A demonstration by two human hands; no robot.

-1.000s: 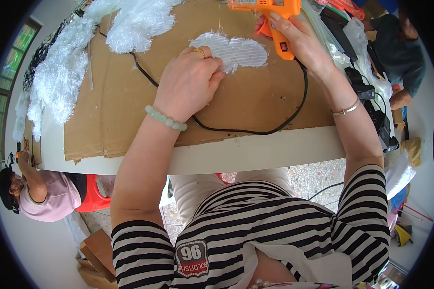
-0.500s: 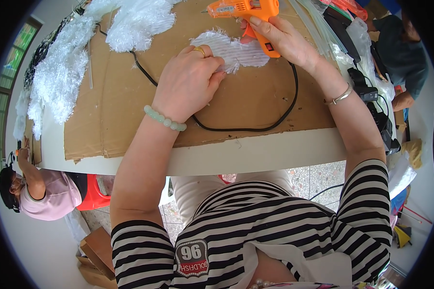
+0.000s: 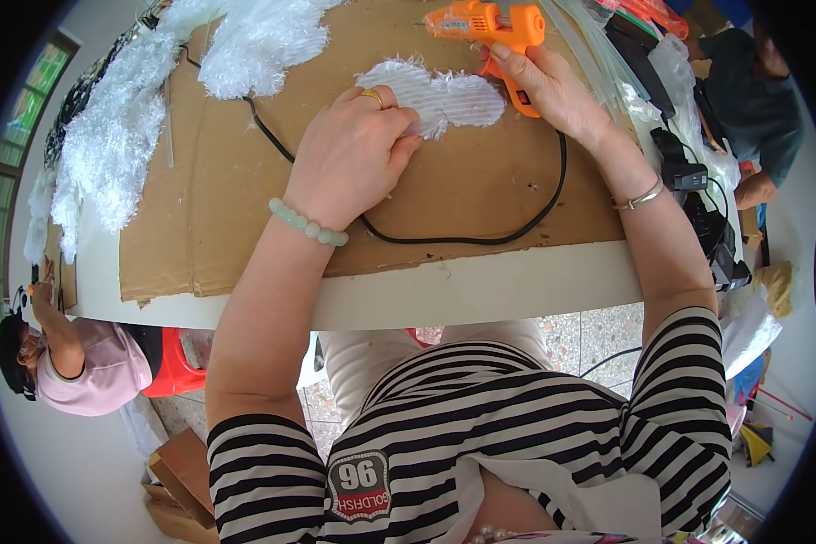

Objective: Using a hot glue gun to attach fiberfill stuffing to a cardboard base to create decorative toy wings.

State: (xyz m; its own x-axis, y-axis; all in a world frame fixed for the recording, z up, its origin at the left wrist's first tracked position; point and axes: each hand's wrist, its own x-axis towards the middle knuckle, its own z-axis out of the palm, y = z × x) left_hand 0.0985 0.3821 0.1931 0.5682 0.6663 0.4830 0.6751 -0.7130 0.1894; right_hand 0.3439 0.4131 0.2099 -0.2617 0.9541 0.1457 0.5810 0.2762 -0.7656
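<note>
An orange hot glue gun is in my right hand, its clear-sleeved nozzle pointing left and its black cord looping down over the cardboard. Below the nozzle lies a flat white fringed fabric piece with ribbed lines across it; the gun is apart from it. My left hand is closed at the left end of this piece, fingers curled and pressed together on its edge. The fingertips are partly hidden by the hand itself.
Brown cardboard covers much of the white table. Shaggy white fringe pieces lie at the far left. Clear glue sticks, plastic bags and black adapters crowd the right side. Co-workers sit at left and right.
The glue gun and my right hand have shifted right and slightly nearer, so more of the white piece shows. My left hand stays almost in place.
</note>
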